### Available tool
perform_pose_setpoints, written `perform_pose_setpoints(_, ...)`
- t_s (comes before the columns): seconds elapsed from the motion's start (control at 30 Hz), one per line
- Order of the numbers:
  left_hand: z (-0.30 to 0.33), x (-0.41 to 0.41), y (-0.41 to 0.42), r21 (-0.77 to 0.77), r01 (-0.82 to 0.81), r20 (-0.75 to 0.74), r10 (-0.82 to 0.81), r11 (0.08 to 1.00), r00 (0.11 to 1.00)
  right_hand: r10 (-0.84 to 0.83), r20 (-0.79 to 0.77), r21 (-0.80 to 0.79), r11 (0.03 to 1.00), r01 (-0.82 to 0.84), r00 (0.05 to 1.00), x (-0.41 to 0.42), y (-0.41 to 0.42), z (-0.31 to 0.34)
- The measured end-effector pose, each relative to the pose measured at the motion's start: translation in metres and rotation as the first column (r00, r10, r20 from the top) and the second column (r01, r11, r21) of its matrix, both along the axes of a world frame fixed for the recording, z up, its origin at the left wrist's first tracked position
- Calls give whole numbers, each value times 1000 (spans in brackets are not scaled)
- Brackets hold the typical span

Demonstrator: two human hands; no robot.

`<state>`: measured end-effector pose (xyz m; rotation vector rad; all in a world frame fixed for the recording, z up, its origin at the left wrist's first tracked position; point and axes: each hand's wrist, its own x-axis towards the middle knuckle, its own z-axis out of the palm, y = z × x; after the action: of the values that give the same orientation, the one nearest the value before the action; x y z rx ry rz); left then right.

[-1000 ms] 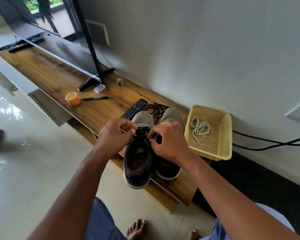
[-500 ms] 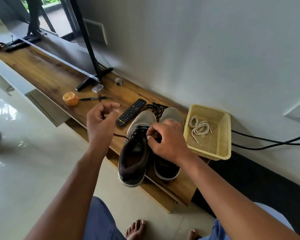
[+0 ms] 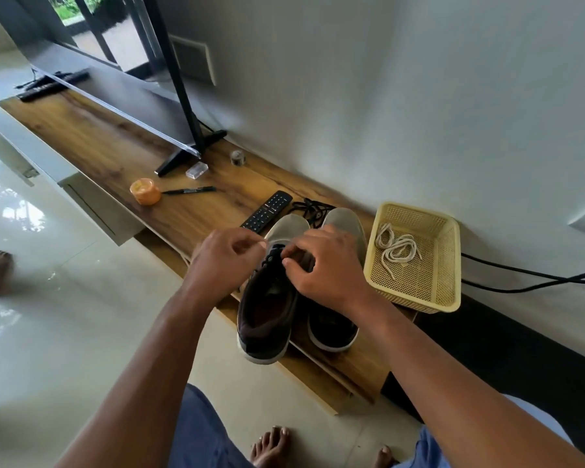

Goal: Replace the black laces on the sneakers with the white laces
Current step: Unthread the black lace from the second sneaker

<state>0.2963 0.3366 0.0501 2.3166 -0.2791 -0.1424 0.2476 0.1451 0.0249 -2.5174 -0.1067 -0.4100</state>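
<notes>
Black lace [image 3: 273,256] on the left sneaker [image 3: 267,298] sits in the eyelets at mid-shoe, between my two hands. The sneaker stands on the near edge of the wooden shelf [image 3: 115,153], heel overhanging.

Diff vs half a second ago: my left hand [image 3: 228,256] was lifted away to the left, pulling lace out; now it's back at the eyelets, fingers curled. Right hand [image 3: 321,265] hasn't moved, fingertips pinched at the lace area.

Hard to read: motion blur on both hands. I can't tell whether the left fingers actually hold lace. Right fingers look pinched on the lace, contact mostly hidden by my own knuckles. The right sneaker [image 3: 338,319] is half covered by my right hand; its lacing is not visible.

Count:
- sneakers: 2, side by side, toes toward the wall
- loose black lace pile [image 3: 309,211]: 1, on the shelf just beyond the toes
- white laces [image 3: 397,248]: one tangle in the yellow basket [image 3: 448,265] right of the shoes; can't separate strands
- remote [image 3: 267,212]: 1, left of the toes
- pen [image 3: 190,190], orange tub [image 3: 145,191]: 1 each, further left
</notes>
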Motion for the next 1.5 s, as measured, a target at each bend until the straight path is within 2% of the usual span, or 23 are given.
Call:
perform_pose_setpoints(0.07, 1, -1, -2, 43, 160, -45, -158, 986, 986, 44, 6, -87, 995, -43, 999, -1, 2, 1)
perform_pose_setpoints(0.13, -3, 2, 0, 88, 226, -109, -217, 970, 970, 48, -20, -221, 974, -52, 999, -2, 4, 0)
perform_pose_setpoints(0.23, -5, 5, 3, 84, 262, -192, -242, 962, 951, 34, -47, -297, 954, -46, 998, -4, 8, -1)
perform_pose_setpoints(0.37, -9, 6, 5, 72, 244, -164, -230, 967, 959, 48, 18, -340, 940, -39, 999, -7, 18, -4)
perform_pose_setpoints(0.5, -9, 7, 6, 59, 237, -169, -225, 970, 960, -6, 75, -270, 963, 26, 997, -4, 20, -8)
perform_pose_setpoints(0.77, -11, 4, 2, 73, 160, -92, -154, 984, 984, -90, 29, -91, 992, 92, 996, -2, 18, -15)
perform_pose_setpoints(0.93, -14, 6, 4, 78, 108, -62, -103, 991, 993, -242, 25, 172, 957, 234, 970, -1, 14, -13)
perform_pose_setpoints(1.0, -15, 5, 4, 60, 99, -56, -96, 993, 994, -285, -9, 209, 937, 281, 958, -1, 13, -9)
perform_pose_setpoints(1.13, -15, 4, 4, 60, 135, -74, -130, 989, 989, -281, -7, 88, 956, 281, 960, -4, 12, -4)
perform_pose_setpoints(1.2, -14, 5, 4, 39, 132, -90, -128, 991, 988, -163, 46, -56, 985, 166, 986, -7, 12, 0)
perform_pose_setpoints(1.3, -12, 5, 3, -12, 127, -108, -127, 992, 986, 15, 62, -322, 947, 6, 998, -11, 18, 1)
perform_pose_setpoints(1.5, -10, 7, 2, -50, 148, -154, -154, 988, 976, 30, 86, -432, 902, 10, 996, -8, 20, -5)
